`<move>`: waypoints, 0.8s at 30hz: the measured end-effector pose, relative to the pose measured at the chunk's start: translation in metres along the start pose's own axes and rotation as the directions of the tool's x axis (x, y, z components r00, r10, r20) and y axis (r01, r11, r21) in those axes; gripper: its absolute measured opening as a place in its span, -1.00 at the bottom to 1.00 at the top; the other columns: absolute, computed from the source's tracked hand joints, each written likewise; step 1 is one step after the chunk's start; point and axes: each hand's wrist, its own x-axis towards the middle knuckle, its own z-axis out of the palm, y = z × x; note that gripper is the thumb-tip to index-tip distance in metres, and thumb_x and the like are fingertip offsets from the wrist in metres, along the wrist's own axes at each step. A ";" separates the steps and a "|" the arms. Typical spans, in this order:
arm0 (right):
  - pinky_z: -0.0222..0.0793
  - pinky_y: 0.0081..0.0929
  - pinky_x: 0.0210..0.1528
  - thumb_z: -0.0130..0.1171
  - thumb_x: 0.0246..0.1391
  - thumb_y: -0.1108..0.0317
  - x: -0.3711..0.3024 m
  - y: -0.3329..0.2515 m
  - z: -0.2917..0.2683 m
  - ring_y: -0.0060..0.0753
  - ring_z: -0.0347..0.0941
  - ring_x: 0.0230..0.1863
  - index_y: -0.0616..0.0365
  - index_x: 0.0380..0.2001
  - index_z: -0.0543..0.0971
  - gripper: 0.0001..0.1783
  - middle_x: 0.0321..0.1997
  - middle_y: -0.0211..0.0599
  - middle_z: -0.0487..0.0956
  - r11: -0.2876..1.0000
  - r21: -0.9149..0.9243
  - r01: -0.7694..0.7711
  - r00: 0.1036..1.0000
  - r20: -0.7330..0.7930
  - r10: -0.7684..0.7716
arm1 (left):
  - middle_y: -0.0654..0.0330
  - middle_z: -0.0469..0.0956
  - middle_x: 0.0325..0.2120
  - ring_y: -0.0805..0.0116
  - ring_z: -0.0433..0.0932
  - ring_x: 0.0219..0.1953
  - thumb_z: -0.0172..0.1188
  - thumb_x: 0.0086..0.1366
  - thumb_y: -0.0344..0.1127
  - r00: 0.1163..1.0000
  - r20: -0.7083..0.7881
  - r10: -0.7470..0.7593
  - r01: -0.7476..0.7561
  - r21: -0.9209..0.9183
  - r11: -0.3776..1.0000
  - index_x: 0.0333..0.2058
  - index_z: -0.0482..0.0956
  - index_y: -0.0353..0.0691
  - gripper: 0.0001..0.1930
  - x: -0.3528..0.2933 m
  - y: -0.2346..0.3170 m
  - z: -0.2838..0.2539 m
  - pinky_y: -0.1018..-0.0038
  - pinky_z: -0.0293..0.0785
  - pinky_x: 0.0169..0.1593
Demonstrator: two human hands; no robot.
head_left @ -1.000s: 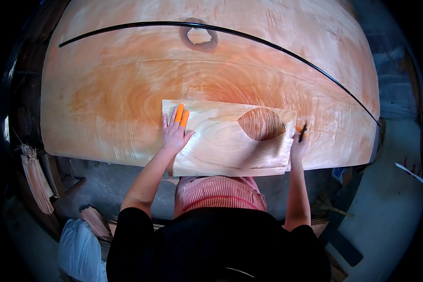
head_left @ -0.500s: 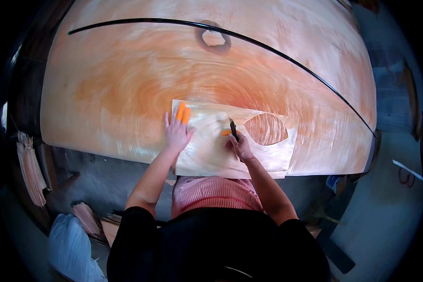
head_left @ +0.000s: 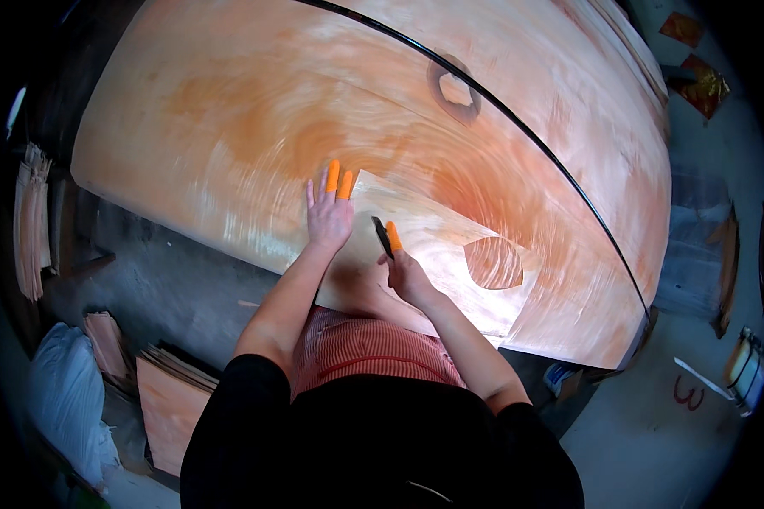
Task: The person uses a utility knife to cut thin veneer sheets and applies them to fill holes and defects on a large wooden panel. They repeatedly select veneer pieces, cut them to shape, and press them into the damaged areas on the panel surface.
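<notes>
A pale, thin wood sheet lies along the near edge of a much larger orange-grained wood sheet. An eye-shaped cutout in its right part lets the wood beneath show. My left hand rests with its fingers spread at the sheet's upper left corner; two of them wear orange finger covers. Over the middle of the pale sheet, my right hand grips a slim black utility knife, tip pointing away from me. An orange cover is on one right finger, beside the knife. Whether the blade touches the wood I cannot tell.
A long, thin black strip curves across the big sheet, passing a dark ring-shaped mark. At lower left are a pale blue plastic bag and stacked wood pieces. Wood strips stand at far left.
The view has turned, so the sheets appear slanted. My right hand has brought the knife left, closer to my left hand. The left hand remains spread near the same corner.
</notes>
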 end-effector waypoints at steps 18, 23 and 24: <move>0.32 -0.18 -0.39 -0.22 -0.05 0.40 0.015 0.055 0.003 0.01 0.40 -0.42 0.19 -0.16 0.28 -0.68 -0.36 0.02 0.45 0.403 -0.910 0.102 0.991 0.059 -0.116 | 0.09 0.16 0.05 0.18 0.06 0.14 0.04 0.01 -0.24 0.995 -0.003 0.100 -0.100 -0.099 0.990 -0.06 0.34 -0.10 -0.56 0.003 -0.004 0.004 0.05 -0.16 0.14; 0.34 -0.22 -0.50 -0.11 -0.20 0.46 -0.009 0.027 -0.079 -0.09 0.41 -0.53 0.21 -0.54 0.42 -0.88 -0.53 -0.06 0.43 0.178 -0.942 0.284 0.958 0.284 -0.031 | 0.11 0.13 0.07 0.18 0.03 0.16 0.10 -0.04 -0.03 0.996 0.009 0.090 -0.088 -0.117 0.989 -0.03 0.32 -0.05 -0.45 0.005 -0.001 -0.004 0.04 -0.21 0.15; 0.34 -0.23 -0.49 -0.11 -0.20 0.45 -0.006 0.028 -0.109 -0.09 0.40 -0.51 0.18 -0.54 0.42 -0.89 -0.53 -0.08 0.41 0.092 -0.908 0.410 0.912 0.408 -0.036 | 0.11 0.12 0.08 0.18 0.02 0.16 0.11 -0.05 -0.01 0.995 0.027 0.093 -0.090 -0.106 0.990 -0.03 0.32 -0.05 -0.43 0.007 0.000 -0.005 0.04 -0.22 0.15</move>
